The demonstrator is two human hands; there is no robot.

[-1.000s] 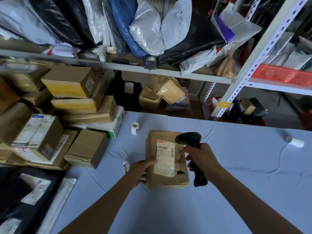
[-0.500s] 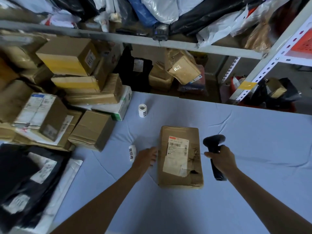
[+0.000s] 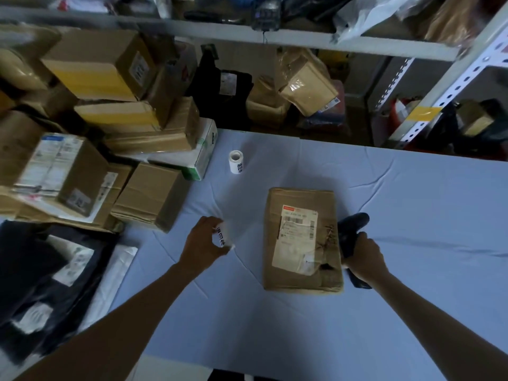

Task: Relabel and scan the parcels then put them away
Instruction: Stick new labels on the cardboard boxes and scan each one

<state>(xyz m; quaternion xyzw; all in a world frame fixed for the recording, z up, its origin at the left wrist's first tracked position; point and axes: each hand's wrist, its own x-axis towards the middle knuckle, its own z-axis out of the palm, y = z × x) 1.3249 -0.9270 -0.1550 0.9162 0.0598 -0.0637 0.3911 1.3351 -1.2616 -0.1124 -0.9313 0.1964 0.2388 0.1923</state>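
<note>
A flat brown cardboard parcel [image 3: 302,240] with a white shipping label lies on the light blue table [image 3: 412,215] in front of me. My right hand [image 3: 362,257] grips a black handheld scanner [image 3: 350,235] just right of the parcel, its head close to the parcel's right edge. To the left of the parcel, my left hand [image 3: 203,240] holds a small white label roll [image 3: 223,235] printed with black characters. The roll is blurred.
A second white label roll [image 3: 235,161] stands upright further back on the table. Stacked cardboard boxes [image 3: 110,119] crowd the left side, with black mailer bags [image 3: 44,284] at the near left. Metal shelving [image 3: 302,37] with more parcels runs along the back.
My left hand left the parcel's left edge and picked up the label roll lying beside it. My right hand brought the scanner close to the parcel's right edge. The camera tilted down.
</note>
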